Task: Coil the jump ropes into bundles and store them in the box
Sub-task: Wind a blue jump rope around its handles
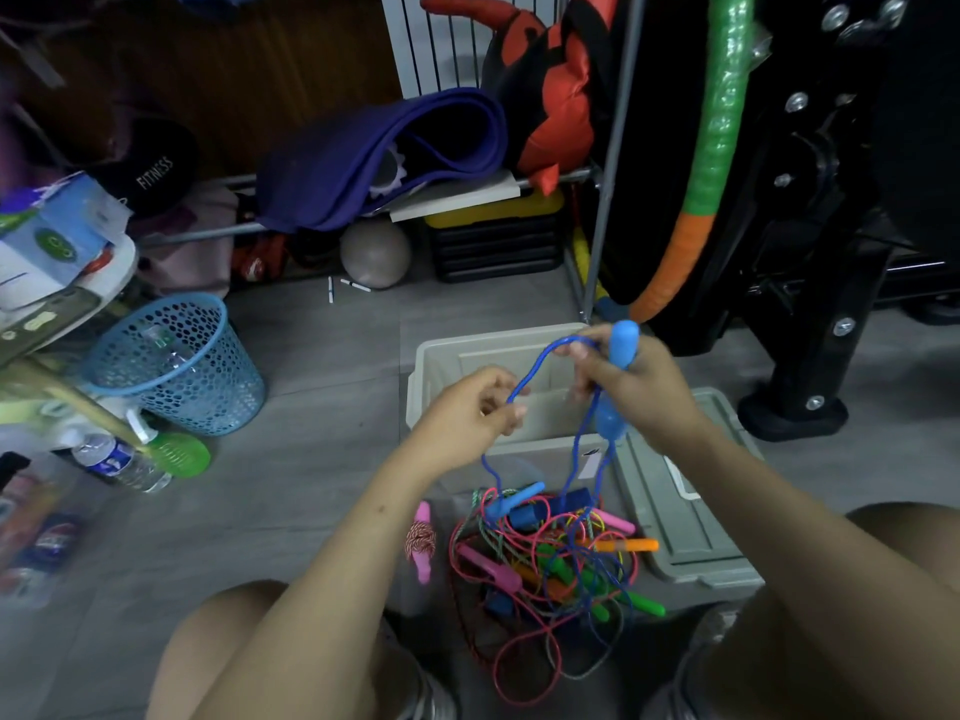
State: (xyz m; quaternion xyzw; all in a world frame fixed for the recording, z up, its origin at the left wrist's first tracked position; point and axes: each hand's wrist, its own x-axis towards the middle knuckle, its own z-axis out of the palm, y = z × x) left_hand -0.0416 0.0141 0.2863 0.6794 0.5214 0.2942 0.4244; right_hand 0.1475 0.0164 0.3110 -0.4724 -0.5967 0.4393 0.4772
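Fingers [511,407] of both hands grip the blue jump rope [540,363].

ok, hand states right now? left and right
Left hand: closed, pinching the blue rope.
Right hand: closed round the rope's two blue handles and the cord beside them.

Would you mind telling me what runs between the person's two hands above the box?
In the head view, an arched stretch of blue rope spans from the left hand to the right hand, over the box.
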